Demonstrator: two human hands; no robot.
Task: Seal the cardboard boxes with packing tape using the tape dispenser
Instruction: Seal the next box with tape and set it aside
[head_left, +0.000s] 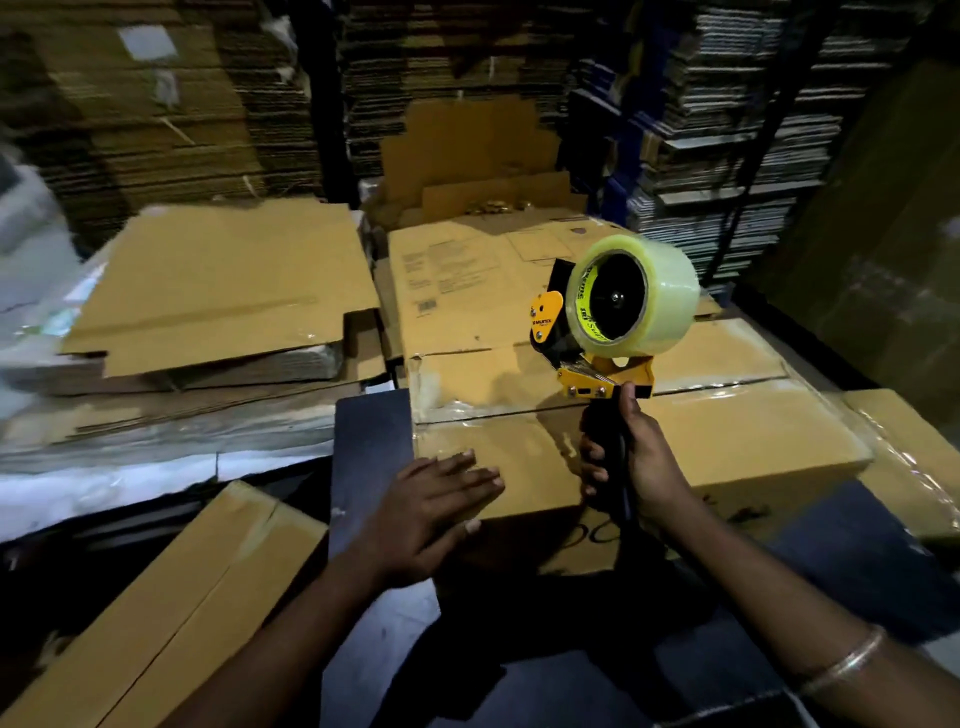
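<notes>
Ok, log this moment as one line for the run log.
left hand: flat on cardboard box | right hand: grips tape dispenser, raised above box | box top: taped | stage: between strokes

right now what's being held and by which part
The right hand grips the tape dispenser by its black handle; the left hand holds nothing.

Dim overall; light fell from above onto the box tops. Glare showed on the tape roll (631, 296) and taped box (675, 415). Deep shadow lay under the arms. Left edge was motion-blurred, edges bowed by wide-angle distortion.
</notes>
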